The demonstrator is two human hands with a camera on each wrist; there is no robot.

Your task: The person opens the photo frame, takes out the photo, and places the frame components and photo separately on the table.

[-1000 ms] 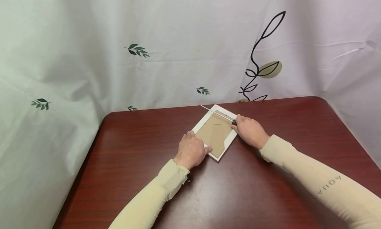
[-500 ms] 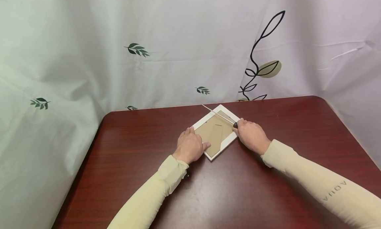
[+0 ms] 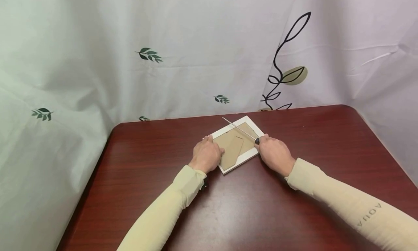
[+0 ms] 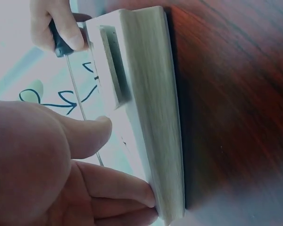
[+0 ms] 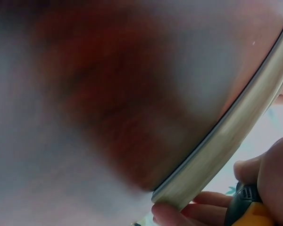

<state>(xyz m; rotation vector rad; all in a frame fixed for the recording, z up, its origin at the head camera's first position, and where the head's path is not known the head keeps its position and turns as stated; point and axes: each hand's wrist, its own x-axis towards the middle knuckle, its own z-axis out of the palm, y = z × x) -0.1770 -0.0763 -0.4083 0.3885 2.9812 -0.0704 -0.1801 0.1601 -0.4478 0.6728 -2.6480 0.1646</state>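
A white-bordered picture frame (image 3: 245, 157) lies back side up on the table, its tan backing (image 3: 225, 142) showing with a stand flap (image 3: 232, 151) on it. My left hand (image 3: 206, 155) holds its left end, fingers at the edge and thumb over the backing. The left wrist view shows the pale wooden side of the frame (image 4: 155, 99) and the flap standing slightly raised. My right hand (image 3: 275, 153) grips a screwdriver (image 3: 240, 128), whose shaft slants left across the frame's back. Its black and yellow handle (image 5: 247, 207) is mostly hidden in the palm. Right fingertips touch the frame's right corner.
The dark red wooden table (image 3: 147, 153) has rounded back corners. Behind it hangs a pale curtain (image 3: 189, 55) printed with leaves, close along the back edge.
Both hands have turned the frame clockwise on the table; its near corner has swung left and its far corner right. The left hand has shifted slightly away from the body. The screwdriver stays gripped.
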